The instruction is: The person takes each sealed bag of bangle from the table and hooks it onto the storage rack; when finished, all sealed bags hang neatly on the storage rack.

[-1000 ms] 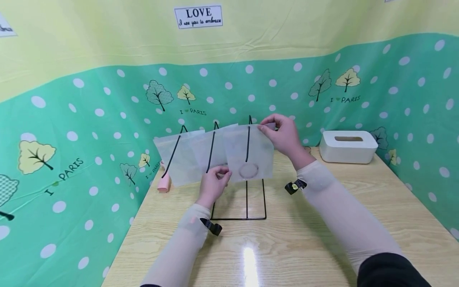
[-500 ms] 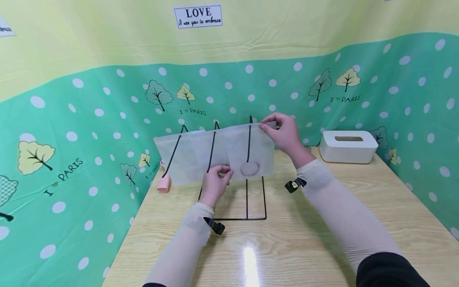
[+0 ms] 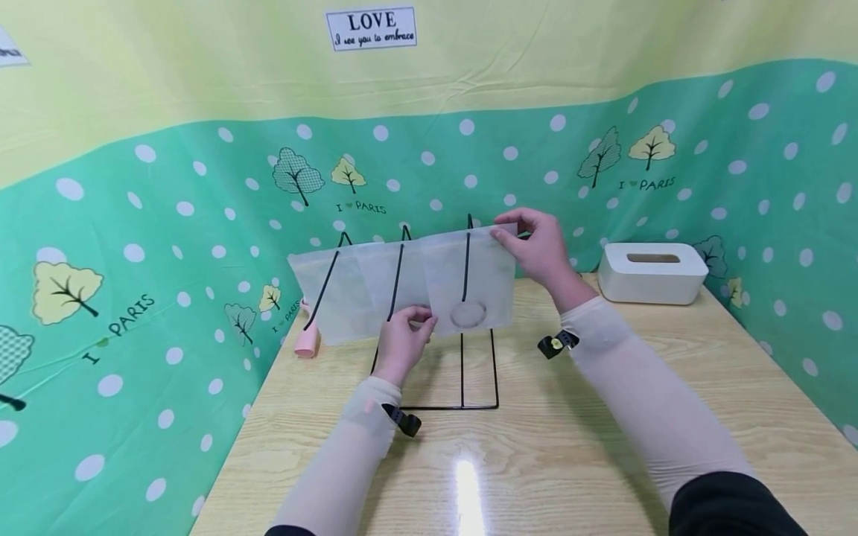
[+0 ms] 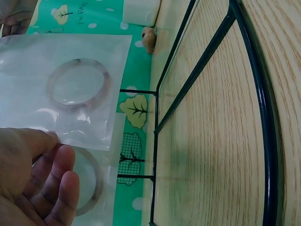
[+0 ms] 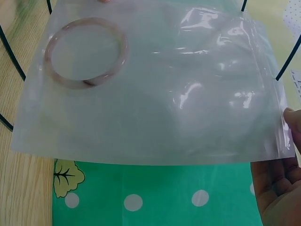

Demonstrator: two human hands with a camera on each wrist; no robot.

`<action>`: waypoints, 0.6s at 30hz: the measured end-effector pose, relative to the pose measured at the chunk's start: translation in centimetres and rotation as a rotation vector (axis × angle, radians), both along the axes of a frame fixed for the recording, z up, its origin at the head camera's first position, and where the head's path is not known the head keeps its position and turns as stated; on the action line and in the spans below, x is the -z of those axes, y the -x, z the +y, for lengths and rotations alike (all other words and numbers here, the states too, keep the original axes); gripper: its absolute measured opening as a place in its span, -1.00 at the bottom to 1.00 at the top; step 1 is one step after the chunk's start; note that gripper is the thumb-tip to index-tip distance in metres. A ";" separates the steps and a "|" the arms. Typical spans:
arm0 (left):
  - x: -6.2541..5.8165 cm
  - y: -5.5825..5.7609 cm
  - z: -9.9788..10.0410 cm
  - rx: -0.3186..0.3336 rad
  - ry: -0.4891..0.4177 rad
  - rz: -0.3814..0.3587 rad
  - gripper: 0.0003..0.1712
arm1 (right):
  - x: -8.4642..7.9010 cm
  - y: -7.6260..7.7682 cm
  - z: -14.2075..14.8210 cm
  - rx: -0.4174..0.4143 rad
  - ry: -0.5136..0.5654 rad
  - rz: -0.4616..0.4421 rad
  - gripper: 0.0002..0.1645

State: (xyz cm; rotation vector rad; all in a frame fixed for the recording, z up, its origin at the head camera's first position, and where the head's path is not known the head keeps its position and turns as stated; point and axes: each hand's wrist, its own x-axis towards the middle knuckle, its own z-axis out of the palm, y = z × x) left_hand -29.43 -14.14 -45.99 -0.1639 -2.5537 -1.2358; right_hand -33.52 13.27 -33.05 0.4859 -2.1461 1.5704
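Observation:
Three translucent zip bags hang side by side from the hooks of a black wire rack (image 3: 462, 372). Inside the right bag (image 3: 492, 272) lies a pale, mottled bangle (image 5: 123, 47), near the bottom. My right hand (image 3: 541, 249) pinches that bag's top right corner between thumb and fingers, as the right wrist view also shows at its edge. With thumb and fingertips, my left hand (image 3: 402, 346) pinches the lower left corner of the same bag. In the left wrist view another bangle (image 4: 99, 183) shows in the bag behind my left fingers. The left bag (image 3: 328, 294) hangs untouched.
A white tissue box (image 3: 652, 286) stands at the back right of the wooden table (image 3: 536, 461). A pink cylinder-like object (image 3: 306, 342) is behind the left bag, partly hidden. A small brown figure (image 4: 148, 39) sits near the tissue box. Patterned green cloth (image 3: 221, 193) encloses the table.
Both hands keep their pinch on the right bag. The bag and my right hand have shifted slightly up and right, and my left hand a little right. The bags' top edges now line up more.

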 end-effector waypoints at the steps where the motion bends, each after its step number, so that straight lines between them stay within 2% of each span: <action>1: 0.0 0.0 0.0 -0.001 0.002 0.000 -0.85 | 0.0 0.0 0.1 0.004 0.001 -0.005 -0.69; 11: -0.1 -0.2 -0.1 0.003 -0.006 0.005 -0.86 | 0.1 -0.3 0.8 0.051 -0.005 -0.051 -0.62; 18: 0.1 -0.6 -0.5 -0.013 -0.009 0.014 -0.85 | 0.1 -0.8 2.2 0.026 0.033 -0.005 -0.56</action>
